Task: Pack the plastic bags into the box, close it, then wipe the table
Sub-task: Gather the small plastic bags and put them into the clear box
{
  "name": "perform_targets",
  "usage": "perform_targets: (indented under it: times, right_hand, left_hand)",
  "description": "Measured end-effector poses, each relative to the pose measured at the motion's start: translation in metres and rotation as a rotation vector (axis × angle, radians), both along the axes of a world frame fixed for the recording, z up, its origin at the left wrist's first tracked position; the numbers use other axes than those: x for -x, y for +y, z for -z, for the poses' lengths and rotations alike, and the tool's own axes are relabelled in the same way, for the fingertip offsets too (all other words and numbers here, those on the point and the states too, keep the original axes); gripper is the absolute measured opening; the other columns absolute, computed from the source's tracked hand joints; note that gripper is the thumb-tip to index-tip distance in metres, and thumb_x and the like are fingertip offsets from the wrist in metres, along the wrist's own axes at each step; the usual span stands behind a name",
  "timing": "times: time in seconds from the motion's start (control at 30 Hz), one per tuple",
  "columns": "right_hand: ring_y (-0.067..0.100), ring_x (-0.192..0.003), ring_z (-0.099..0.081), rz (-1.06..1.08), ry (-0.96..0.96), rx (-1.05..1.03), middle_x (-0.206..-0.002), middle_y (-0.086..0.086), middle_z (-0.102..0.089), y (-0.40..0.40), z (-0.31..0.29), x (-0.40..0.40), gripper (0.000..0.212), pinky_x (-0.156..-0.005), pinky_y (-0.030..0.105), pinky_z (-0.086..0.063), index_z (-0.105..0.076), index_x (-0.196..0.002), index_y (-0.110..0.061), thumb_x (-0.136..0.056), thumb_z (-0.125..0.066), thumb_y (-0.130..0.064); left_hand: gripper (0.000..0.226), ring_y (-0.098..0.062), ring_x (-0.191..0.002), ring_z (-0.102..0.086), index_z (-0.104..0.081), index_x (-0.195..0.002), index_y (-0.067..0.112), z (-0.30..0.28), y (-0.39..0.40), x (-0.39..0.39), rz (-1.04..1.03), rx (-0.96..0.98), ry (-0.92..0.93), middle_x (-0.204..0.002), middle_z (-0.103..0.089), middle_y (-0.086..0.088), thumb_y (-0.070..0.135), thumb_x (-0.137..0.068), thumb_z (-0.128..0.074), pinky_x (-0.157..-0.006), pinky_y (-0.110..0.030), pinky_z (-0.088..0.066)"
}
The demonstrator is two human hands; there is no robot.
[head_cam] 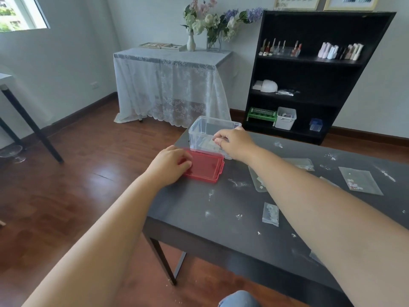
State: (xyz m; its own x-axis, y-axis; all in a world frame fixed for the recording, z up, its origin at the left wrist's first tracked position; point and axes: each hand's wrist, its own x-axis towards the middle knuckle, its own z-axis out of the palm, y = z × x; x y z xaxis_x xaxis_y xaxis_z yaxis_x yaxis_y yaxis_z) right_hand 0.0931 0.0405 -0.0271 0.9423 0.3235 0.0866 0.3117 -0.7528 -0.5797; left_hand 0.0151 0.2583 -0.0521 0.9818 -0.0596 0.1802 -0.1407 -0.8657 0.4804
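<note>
We have a single wide-angle view from the head, looking forward and down across the near left corner of the dark table (199,202), close enough that both forearms run in from the bottom edge and a knee shows at the very bottom. The left hand (170,165) and right hand (234,142) sit near the middle of the frame, at the table's far left end. Beyond them we face the far wall, with a lace-covered side table (170,85) centre top, a black shelf (309,72) at upper right and the wooden floor (66,185) on the left.
</note>
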Motion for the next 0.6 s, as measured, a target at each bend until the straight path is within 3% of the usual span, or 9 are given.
perform_targets:
  times: [0.17, 0.37, 0.43, 0.53, 0.6]
  right_hand:
    - [0.027, -0.117, -0.046, -0.034, 0.0, -0.018, -0.12, 0.012, -0.049, 0.014, 0.001, 0.021, 0.02, -0.101, 0.04, -0.04, -0.066, -0.107, -0.038, -0.096, -0.05, -0.04]
    - [0.029, -0.121, -0.043, -0.066, -0.017, -0.027, -0.119, 0.012, -0.054, 0.026, 0.003, 0.045, 0.024, -0.104, 0.046, -0.038, -0.066, -0.113, -0.037, -0.097, -0.049, -0.039]
    - [0.027, -0.122, -0.041, -0.079, -0.035, -0.042, -0.109, 0.006, -0.058, 0.028, 0.003, 0.054, 0.024, -0.104, 0.047, -0.036, -0.066, -0.113, -0.036, -0.097, -0.049, -0.038]
    - [0.023, -0.118, -0.041, -0.099, -0.105, -0.074, -0.089, -0.015, -0.054, 0.032, 0.003, 0.071, 0.024, -0.101, 0.044, -0.035, -0.068, -0.114, -0.031, -0.098, -0.05, -0.035]
    - [0.021, -0.117, -0.039, -0.111, -0.15, -0.054, -0.096, -0.014, -0.065, 0.034, 0.004, 0.08, 0.026, -0.099, 0.045, -0.033, -0.068, -0.116, -0.029, -0.099, -0.049, -0.033]
  left_hand:
    - [0.025, -0.016, -0.12, -0.05, -0.07, -0.114, 0.028, 0.006, 0.018, 0.031, 0.072, -0.044, -0.016, -0.124, -0.059, 0.002, 0.03, -0.092, -0.06, -0.104, -0.024, -0.028]
    - [0.025, -0.013, -0.123, -0.049, -0.07, -0.115, 0.026, 0.007, 0.036, 0.061, 0.039, -0.034, -0.025, -0.129, -0.058, 0.005, 0.024, -0.091, -0.061, -0.102, -0.022, -0.029]
    - [0.026, -0.014, -0.124, -0.049, -0.069, -0.116, 0.027, 0.01, 0.039, 0.072, 0.018, -0.02, -0.027, -0.132, -0.057, 0.006, 0.023, -0.092, -0.06, -0.105, -0.026, -0.032]
    - [0.026, -0.012, -0.125, -0.047, -0.069, -0.117, 0.029, 0.016, 0.036, 0.09, 0.001, 0.034, -0.05, -0.131, -0.057, 0.008, 0.024, -0.093, -0.058, -0.106, -0.031, -0.035]
    - [0.026, -0.012, -0.125, -0.047, -0.07, -0.116, 0.029, 0.019, 0.031, 0.098, -0.002, 0.056, -0.074, -0.131, -0.057, 0.009, 0.024, -0.093, -0.058, -0.106, -0.033, -0.037]
